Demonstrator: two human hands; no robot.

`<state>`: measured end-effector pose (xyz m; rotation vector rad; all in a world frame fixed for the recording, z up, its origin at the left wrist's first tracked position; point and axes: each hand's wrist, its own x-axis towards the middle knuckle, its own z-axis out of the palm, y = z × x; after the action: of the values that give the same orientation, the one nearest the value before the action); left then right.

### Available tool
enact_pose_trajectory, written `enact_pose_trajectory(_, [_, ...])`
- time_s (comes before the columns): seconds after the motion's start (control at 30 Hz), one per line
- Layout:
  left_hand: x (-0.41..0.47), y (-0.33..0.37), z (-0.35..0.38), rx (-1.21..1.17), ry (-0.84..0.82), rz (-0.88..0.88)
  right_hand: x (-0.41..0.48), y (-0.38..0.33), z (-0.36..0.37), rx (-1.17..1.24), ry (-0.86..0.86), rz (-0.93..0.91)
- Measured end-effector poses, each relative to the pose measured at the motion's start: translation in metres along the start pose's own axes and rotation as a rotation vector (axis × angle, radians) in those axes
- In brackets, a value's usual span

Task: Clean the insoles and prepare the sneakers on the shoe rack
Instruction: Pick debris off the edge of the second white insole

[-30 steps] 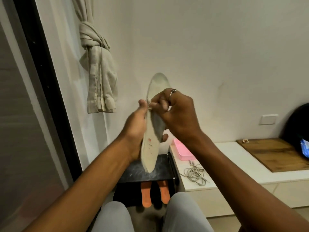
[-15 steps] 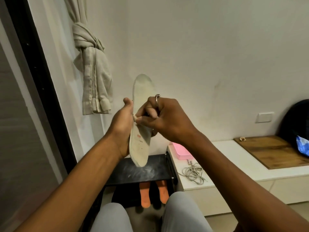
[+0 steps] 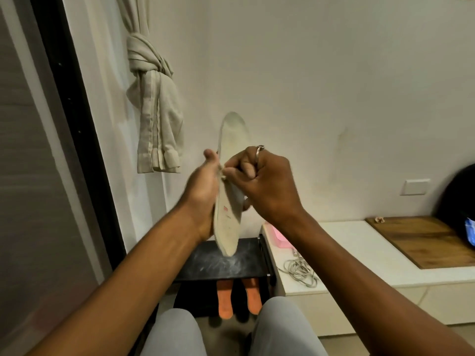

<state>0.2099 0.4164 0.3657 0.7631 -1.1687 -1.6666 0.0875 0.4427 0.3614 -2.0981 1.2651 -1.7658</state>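
Nearest the camera, two knees [image 3: 169, 335] in grey trousers are filling the bottom edge and hiding the foot of the shoe rack [image 3: 205, 265]. Both forearms are reaching up and forward from the lower corners.

The left hand [image 3: 203, 194] is gripping a pale insole [image 3: 228, 222] held almost upright, heel end down, in the air above the rack. Its thumb is lying along the near edge and a fingertip is showing round the far side. The right hand [image 3: 264, 186], wearing a ring [image 3: 260, 149], is curling its fingers tight and pinching at the insole's edge. A small pale scrap is showing at that spot, and I cannot tell whether it belongs to the insole. This hand is covering the insole's middle.

Behind them, the insole's heel is overlapping the rack's dusty black top. On the shelf beneath, two orange insoles [image 3: 224, 299] are lying side by side, their near ends showing between the knees.

Just right of the rack, a white bench [image 3: 347, 242] is running along the wall. A tangled grey cable [image 3: 300, 272] is lying on it, and the right wrist is partly hiding a pink box [image 3: 279, 236]. Further right, a wooden board [image 3: 424, 240] is lying on the bench, with a dark bag [image 3: 457, 201] beside it at the frame's edge.

On the wall [image 3: 308, 73] a switch plate [image 3: 416, 186] is sitting, and a knotted curtain [image 3: 154, 106] is hanging beside a dark door frame [image 3: 74, 124].
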Motion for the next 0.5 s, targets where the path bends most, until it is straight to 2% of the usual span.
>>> enact_pose_trajectory(0.07, [-0.001,-0.007,0.005,-0.010,-0.030,-0.038,0.004,0.005,-0.006,-0.079,0.073,-0.032])
enact_pose_trajectory(0.17, [0.000,-0.010,0.007,-0.028,-0.052,-0.046,0.005,0.007,-0.011,-0.089,0.076,-0.013])
enact_pose_trajectory(0.3, [0.004,-0.002,-0.002,-0.036,-0.068,-0.009,0.003,-0.002,-0.010,0.016,-0.091,0.057])
enact_pose_trajectory(0.5, [0.004,0.021,-0.018,-0.108,0.097,0.078,-0.006,-0.022,0.006,0.046,-0.292,0.017])
